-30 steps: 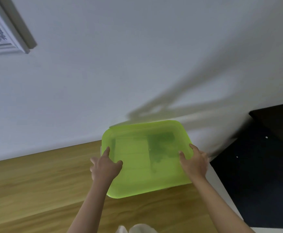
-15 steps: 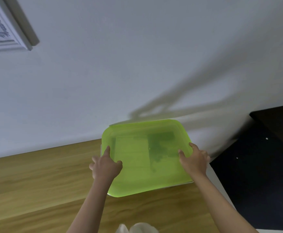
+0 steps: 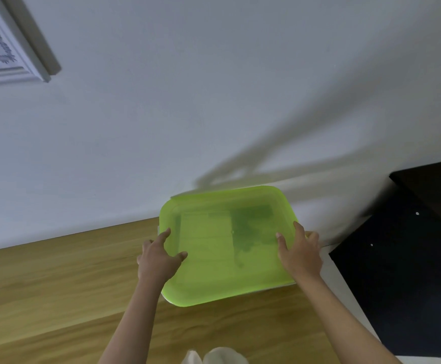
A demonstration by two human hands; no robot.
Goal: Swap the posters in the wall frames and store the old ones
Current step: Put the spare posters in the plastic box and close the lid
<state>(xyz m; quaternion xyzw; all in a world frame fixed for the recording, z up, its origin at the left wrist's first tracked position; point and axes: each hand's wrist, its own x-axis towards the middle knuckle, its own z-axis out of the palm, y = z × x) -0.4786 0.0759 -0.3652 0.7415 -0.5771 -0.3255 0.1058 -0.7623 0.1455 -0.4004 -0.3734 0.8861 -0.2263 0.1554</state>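
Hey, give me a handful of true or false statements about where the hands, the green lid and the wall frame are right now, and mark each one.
1. Both hands are on the green lid. True: the left hand is at its left edge and the right hand at its right edge.
2. The lid is solid and opaque. False: it is translucent, with dark shapes showing through it.
3. The picture frame hangs on the wall at upper left. True.
4. The lid lies on a glass table. False: it is over a wooden surface, against the wall.
5. The right hand holds a rolled poster. False: its fingers rest on the lid only.
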